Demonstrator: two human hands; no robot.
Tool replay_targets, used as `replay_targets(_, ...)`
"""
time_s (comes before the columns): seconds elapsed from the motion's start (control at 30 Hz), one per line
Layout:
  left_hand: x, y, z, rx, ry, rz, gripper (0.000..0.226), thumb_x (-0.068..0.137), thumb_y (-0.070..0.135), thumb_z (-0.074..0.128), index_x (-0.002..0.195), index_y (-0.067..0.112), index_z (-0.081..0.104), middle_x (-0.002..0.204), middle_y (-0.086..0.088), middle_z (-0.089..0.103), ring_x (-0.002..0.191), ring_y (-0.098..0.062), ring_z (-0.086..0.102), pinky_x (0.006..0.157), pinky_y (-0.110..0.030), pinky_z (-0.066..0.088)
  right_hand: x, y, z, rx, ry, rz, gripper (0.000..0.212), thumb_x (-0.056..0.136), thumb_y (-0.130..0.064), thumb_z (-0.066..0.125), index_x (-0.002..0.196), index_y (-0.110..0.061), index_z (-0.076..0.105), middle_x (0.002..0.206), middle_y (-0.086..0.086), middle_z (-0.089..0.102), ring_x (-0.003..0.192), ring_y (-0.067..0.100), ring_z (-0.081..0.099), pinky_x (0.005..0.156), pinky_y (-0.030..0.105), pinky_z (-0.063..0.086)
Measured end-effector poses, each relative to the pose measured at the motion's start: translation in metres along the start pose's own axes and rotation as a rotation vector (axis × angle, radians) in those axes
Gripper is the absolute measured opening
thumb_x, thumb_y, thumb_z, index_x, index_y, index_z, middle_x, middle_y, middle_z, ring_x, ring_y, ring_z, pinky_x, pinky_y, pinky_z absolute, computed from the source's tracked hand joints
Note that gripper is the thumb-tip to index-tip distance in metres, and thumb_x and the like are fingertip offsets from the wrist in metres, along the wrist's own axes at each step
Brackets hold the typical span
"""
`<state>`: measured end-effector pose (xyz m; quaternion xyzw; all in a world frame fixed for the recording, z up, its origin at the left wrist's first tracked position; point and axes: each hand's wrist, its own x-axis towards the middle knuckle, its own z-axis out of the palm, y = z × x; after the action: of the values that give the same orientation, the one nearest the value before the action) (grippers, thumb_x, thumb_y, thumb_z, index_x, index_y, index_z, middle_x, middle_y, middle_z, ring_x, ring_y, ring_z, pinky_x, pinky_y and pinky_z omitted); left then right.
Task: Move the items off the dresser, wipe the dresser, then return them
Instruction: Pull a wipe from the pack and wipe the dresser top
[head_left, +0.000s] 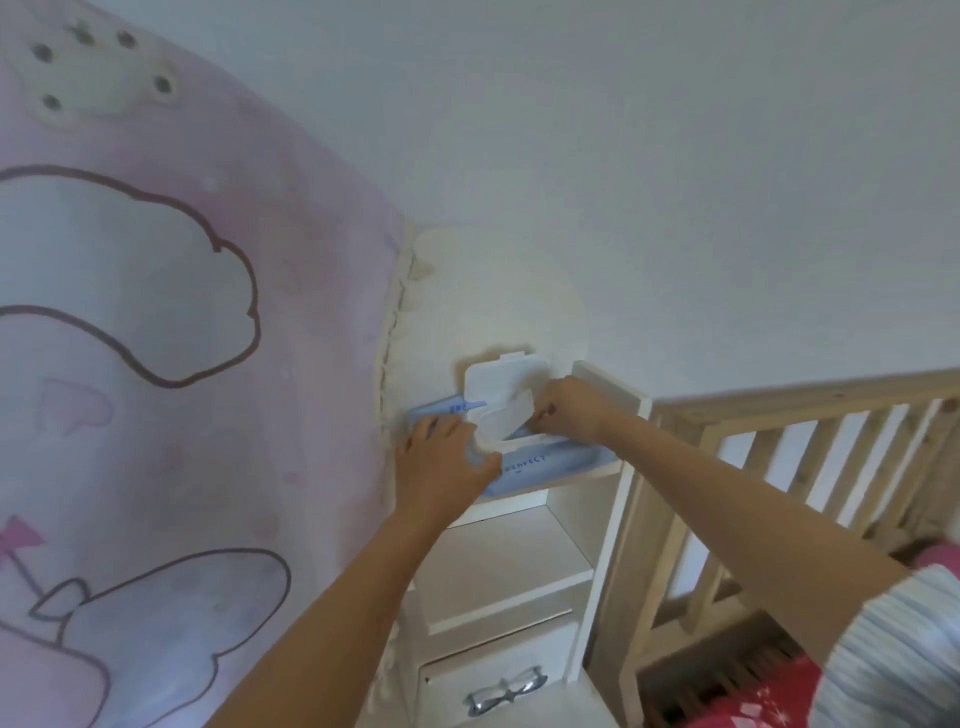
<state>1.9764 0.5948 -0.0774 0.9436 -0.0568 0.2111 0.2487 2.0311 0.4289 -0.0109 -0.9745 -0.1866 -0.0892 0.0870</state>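
A blue pack of wet wipes lies on the top shelf of a white dresser against the wall, its white lid flipped up. My left hand presses flat on the pack's left end. My right hand pinches a white wipe that sticks out of the pack's opening. A pair of glasses lies on the dresser's lower surface near the bottom of the view.
A pink curtain with cartoon prints hangs at the left, close to the dresser. A wooden bed rail with slats stands at the right, with red bedding below it. Open white shelves lie under the pack.
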Motion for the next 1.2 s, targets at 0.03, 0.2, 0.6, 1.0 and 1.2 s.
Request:
replay_targets(0.03, 0.0, -0.003, 0.002, 0.013, 0.015, 0.015, 0.051, 0.085, 0.047, 0.054, 0.129, 0.022, 0.049, 0.138, 0.008, 0.044, 0.132, -0.014, 0.029, 0.105, -0.028, 0.025, 0.002, 0.0, 0.002, -0.036, -0.031, -0.003, 0.023, 0.084, -0.013, 0.06, 0.061, -0.011, 0.064, 0.057, -0.004, 0.049, 0.067, 0.017, 0.046, 0.054, 0.02, 0.033)
replay_targets(0.2, 0.0, -0.009, 0.006, -0.005, 0.02, 0.001, 0.079, 0.066, 0.073, 0.033, 0.127, 0.026, 0.049, 0.136, 0.012, 0.045, 0.134, -0.008, 0.029, 0.103, -0.028, 0.029, 0.015, -0.002, 0.012, -0.181, -0.088, -0.053, 0.037, 0.086, -0.012, 0.054, 0.051, -0.014, 0.044, 0.055, -0.003, 0.044, 0.068, 0.018, 0.045, 0.058, 0.024, 0.028)
replay_targets(0.6, 0.0, -0.008, 0.009, -0.046, 0.007, -0.052, 0.082, 0.054, 0.07, 0.026, 0.12, 0.027, 0.051, 0.125, 0.014, 0.05, 0.128, -0.008, 0.033, 0.096, -0.032, 0.032, 0.01, 0.0, 0.002, 0.056, 0.068, -0.095, 0.046, 0.087, -0.002, 0.05, 0.049, -0.019, 0.029, 0.052, -0.003, 0.036, 0.057, 0.016, 0.036, 0.052, 0.022, 0.029)
replay_targets(1.0, 0.001, -0.002, 0.007, 0.007, 0.022, -0.097, 0.046, 0.08, 0.054, 0.054, 0.115, 0.024, 0.054, 0.115, 0.008, 0.054, 0.116, -0.014, 0.044, 0.09, -0.034, 0.031, 0.009, -0.003, -0.061, 0.502, 0.345, 0.004, 0.017, 0.095, -0.007, 0.04, 0.087, -0.003, 0.055, 0.079, 0.012, 0.05, 0.065, 0.02, 0.044, 0.051, 0.016, 0.032)
replay_targets(1.2, 0.002, -0.004, 0.006, 0.0, -0.008, -0.13, 0.049, 0.079, 0.058, 0.052, 0.117, 0.027, 0.052, 0.118, 0.009, 0.052, 0.117, -0.014, 0.044, 0.091, -0.035, 0.029, 0.005, -0.002, -0.067, 0.832, 0.43, 0.119, 0.022, 0.096, -0.009, 0.036, 0.08, -0.006, 0.051, 0.087, 0.011, 0.054, 0.074, 0.019, 0.051, 0.06, 0.024, 0.04)
